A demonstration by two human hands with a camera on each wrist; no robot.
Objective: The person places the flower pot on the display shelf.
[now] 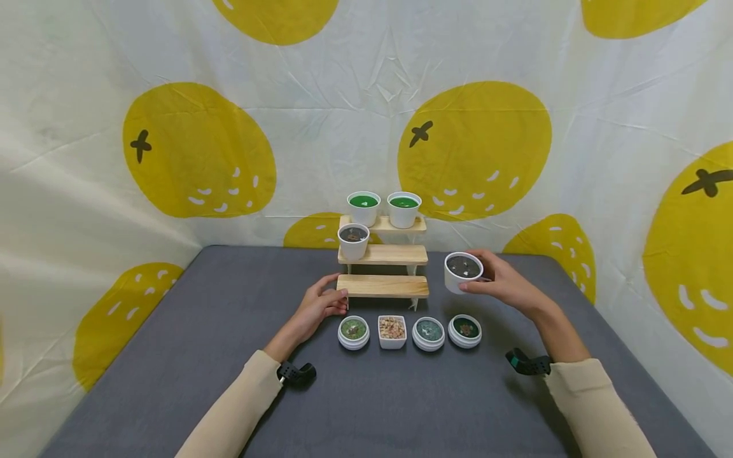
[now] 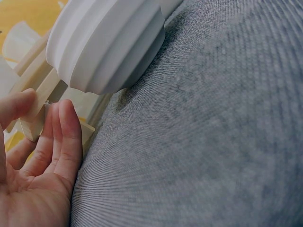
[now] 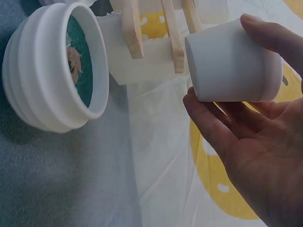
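Note:
My right hand (image 1: 504,283) holds a white cup (image 1: 456,280) with dark contents in the air, right of a three-tier wooden stand (image 1: 395,286). In the right wrist view, thumb and fingers (image 3: 208,120) grip the cup's side. At the stand's left end, my left hand (image 1: 315,308) pinches the bottom shelf (image 2: 42,92) between thumb and fingers. A white cup with dark contents (image 1: 354,248) stands on the middle shelf's left end. Two white cups with green contents, a left one (image 1: 363,213) and a right one (image 1: 403,215), stand on the top shelf.
Before the stand sit a white bowl with light green contents (image 1: 353,343), a square dish of tan bits (image 1: 392,342), a bowl with grey-green contents (image 1: 428,345) and one with dark green contents (image 1: 464,342). A grey cloth (image 1: 355,407) covers the table; a patterned curtain (image 1: 338,127) hangs behind.

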